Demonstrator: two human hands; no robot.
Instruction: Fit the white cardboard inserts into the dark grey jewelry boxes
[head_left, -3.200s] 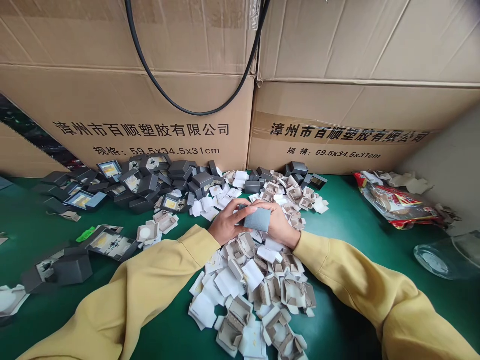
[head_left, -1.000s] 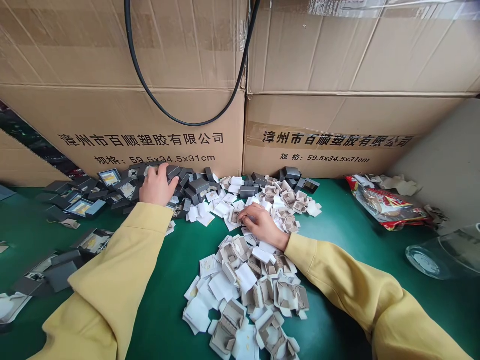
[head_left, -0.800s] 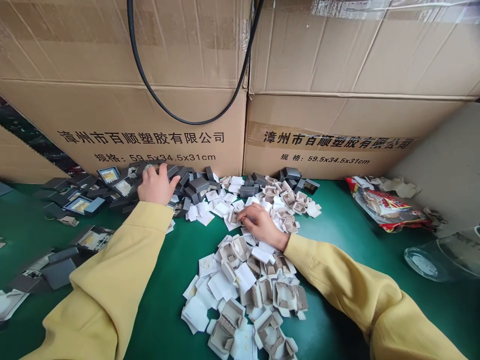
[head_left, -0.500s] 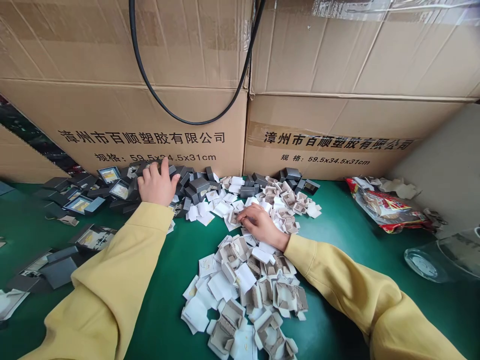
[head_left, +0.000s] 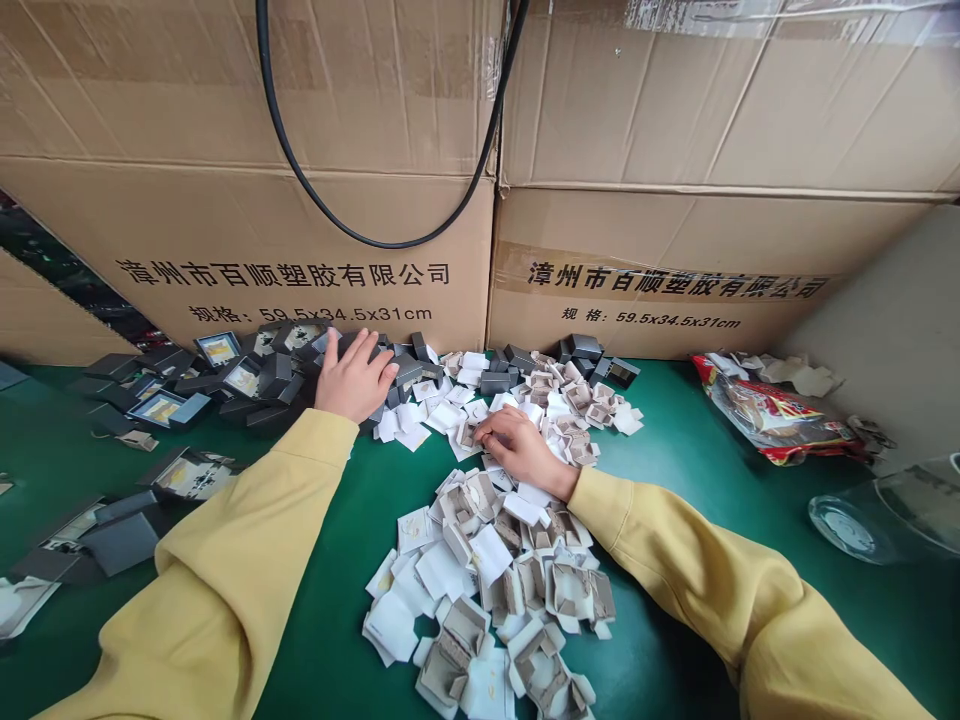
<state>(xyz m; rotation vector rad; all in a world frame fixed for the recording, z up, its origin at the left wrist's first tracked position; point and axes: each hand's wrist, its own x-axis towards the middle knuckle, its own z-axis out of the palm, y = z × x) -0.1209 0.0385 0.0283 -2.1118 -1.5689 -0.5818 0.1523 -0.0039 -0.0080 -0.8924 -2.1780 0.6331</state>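
Observation:
My left hand (head_left: 354, 377) lies palm down with spread fingers over a heap of small dark grey boxes (head_left: 277, 376) at the back left of the table. No box is seen gripped in it. On the pile of small white and grey folded card pieces (head_left: 491, 555) rests my right hand (head_left: 519, 450), its fingers curled down and together. Whatever is under those fingertips is hidden. Several dark boxes at the left lie open, such as one with a pale yellow and blue inside (head_left: 159, 409).
Large cardboard cartons (head_left: 360, 220) wall off the back of the green table (head_left: 330, 600). A black cable (head_left: 390, 243) hangs in front of them. To the right lie a red food packet (head_left: 780, 415) and a clear glass container (head_left: 885, 515). More dark boxes (head_left: 120, 535) sit at the left.
My left hand has slid to the right across the dark boxes, uncovering some that were beneath it. My right hand stays in place on the card pieces.

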